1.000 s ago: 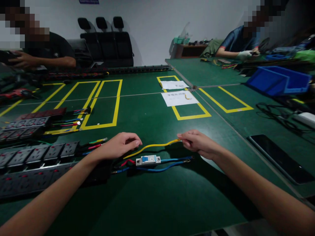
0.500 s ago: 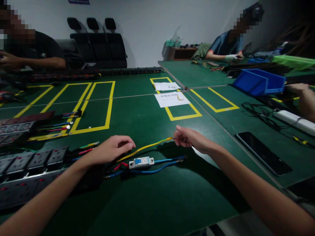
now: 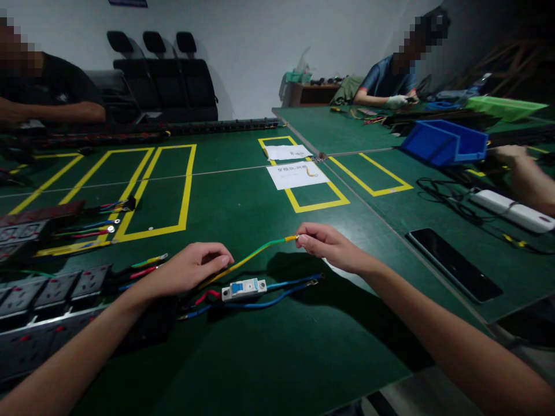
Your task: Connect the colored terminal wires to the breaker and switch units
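Observation:
My right hand (image 3: 325,245) pinches the lug end of a yellow-green wire (image 3: 255,251), which slopes up from the power strip's end. My left hand (image 3: 195,267) is curled beside the wire's lower part, thumb close to the index finger; whatever its fingers hold is hidden. Below the wire lies a small white circuit breaker (image 3: 244,289) with a blue switch. Short red leads join its left side. Blue wires (image 3: 281,299) with lugs stretch right along the table. The black power strip (image 3: 56,294) with grey sockets lies under my left forearm.
More socket strips (image 3: 26,234) with lugged wires lie at left. Yellow tape outlines and paper labels (image 3: 297,175) mark the green table (image 3: 234,214). At right are a phone (image 3: 453,263), white power strip (image 3: 511,209), blue bin (image 3: 446,143) and another person's hand (image 3: 515,159). Two people sit beyond.
The view has shifted slightly, so the table things appear further left. My right hand has turned a little and still pinches the wire's end; the wire now bows upward more. My left hand stays beside it.

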{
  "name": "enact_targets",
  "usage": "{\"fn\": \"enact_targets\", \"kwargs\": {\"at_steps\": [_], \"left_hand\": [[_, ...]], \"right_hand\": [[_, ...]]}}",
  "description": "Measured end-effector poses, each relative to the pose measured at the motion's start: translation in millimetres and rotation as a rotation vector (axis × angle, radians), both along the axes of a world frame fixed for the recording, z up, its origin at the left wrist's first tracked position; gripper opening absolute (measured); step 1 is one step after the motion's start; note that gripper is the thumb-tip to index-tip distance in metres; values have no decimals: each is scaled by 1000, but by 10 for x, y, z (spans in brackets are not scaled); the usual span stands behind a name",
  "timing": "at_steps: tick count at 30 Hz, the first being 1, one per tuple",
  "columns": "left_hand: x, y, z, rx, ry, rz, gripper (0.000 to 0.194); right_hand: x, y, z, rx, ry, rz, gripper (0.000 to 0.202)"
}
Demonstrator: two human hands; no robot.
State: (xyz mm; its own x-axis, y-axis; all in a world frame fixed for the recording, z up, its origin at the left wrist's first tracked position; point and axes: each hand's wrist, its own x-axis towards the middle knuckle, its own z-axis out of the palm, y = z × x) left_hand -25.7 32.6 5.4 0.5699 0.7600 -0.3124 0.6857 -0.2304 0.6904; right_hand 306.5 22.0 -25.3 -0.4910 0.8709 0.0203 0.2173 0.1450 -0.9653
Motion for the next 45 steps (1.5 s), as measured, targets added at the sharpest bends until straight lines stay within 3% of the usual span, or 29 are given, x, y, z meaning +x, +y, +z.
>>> {"fn": "enact_targets", "kwargs": {"at_steps": [3,5,15,22,28,34,39,45], "left_hand": [[6,7,2,11,5,-4,45],[2,14,-2,13,10,-5,44],[-2,16,-12,49,18,-23,44],[28,-21,21,11,-7,-92,43],[31,-38,8,26,-100,-236,38],[98,-45,-31,135,-57,-279,29],[148,-64,-29,206,-11,-324,28],[122,-61,-35,186,-33,-302,29]], "right_hand": [[16,-41,95,369,-198,20,23],[26,-52,127,503,-251,13,20],[87,81,-124,678,-504,-39,22],[62,-81,68,923,-660,-94,26],[80,-116,94,917,-698,-92,28],[79,-59,34,849,-639,-108,24],[68,-110,110,936,-771,-70,28],[74,-169,178,923,-746,-70,25]]}}
